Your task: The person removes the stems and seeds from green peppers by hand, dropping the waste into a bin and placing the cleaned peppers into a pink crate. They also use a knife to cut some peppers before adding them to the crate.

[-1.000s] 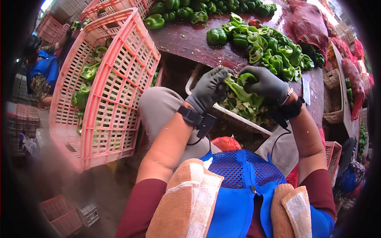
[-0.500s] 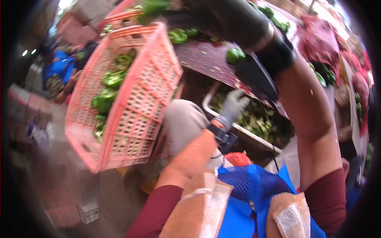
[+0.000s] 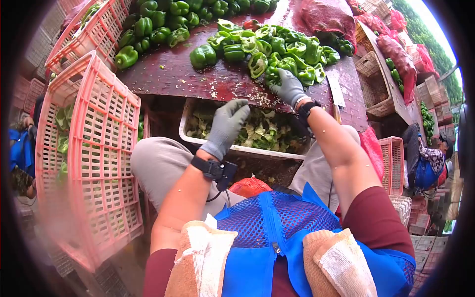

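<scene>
My left hand point(image 3: 227, 127), in a grey glove, is loosely bent with nothing visible in it. It hovers in front of the table's edge, over a white-rimmed tub point(image 3: 184, 123) of pale green scraps. My right hand point(image 3: 289, 90), also gloved, reaches to the near side of a heap of cut green bell peppers point(image 3: 297, 48). Its thumb and fingers are around a green bell pepper point(image 3: 272, 75), partly covered by the glove. One whole-looking bell pepper point(image 3: 203, 56) sits at the heap's left end.
More green bell peppers point(image 3: 159, 34) cover the table's point(image 3: 173, 81) far left. A tilted pink crate point(image 3: 106, 163) with peppers inside stands on my left. Pale seeds dot the tabletop. At the back lies a red mesh sack point(image 3: 326, 20). Another person point(image 3: 430, 161) sits far right.
My view has swung toward the table. My right hand has come from the crate side at upper left to the pepper heap. My left hand stays over the tub.
</scene>
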`<act>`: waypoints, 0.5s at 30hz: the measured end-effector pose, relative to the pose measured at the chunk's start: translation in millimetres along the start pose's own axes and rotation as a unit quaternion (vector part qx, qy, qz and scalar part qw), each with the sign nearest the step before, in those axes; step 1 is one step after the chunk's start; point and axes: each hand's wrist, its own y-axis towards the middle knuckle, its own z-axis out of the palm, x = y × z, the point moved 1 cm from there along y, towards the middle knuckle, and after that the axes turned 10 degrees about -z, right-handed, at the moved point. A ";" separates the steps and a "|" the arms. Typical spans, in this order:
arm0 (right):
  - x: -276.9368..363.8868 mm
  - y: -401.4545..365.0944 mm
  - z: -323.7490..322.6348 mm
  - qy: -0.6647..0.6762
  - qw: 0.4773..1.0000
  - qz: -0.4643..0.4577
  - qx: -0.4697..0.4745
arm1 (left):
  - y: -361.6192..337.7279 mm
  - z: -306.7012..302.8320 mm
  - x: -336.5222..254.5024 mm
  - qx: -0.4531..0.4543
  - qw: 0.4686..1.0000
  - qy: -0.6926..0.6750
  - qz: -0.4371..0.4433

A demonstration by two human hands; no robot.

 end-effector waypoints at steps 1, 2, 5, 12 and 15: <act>-5.8 0.7 10.1 0.048 0.998 0.004 -0.046 | 1.6 4.2 3.7 -0.007 0.999 0.052 -0.001; -0.3 -1.4 7.5 0.042 0.997 -0.017 -0.068 | 8.0 6.8 15.3 -0.025 0.995 0.094 0.030; 24.1 -15.9 -11.5 0.134 0.985 -0.106 -0.022 | 10.0 12.0 5.0 -0.199 0.813 0.410 0.363; 72.4 -68.2 -44.9 0.290 0.921 -0.256 -0.037 | 21.8 -0.1 -9.3 -0.012 0.903 0.364 0.228; 70.3 -77.4 -29.4 0.590 0.804 -0.057 -0.049 | 19.4 -0.8 -2.4 -0.050 0.909 0.318 0.265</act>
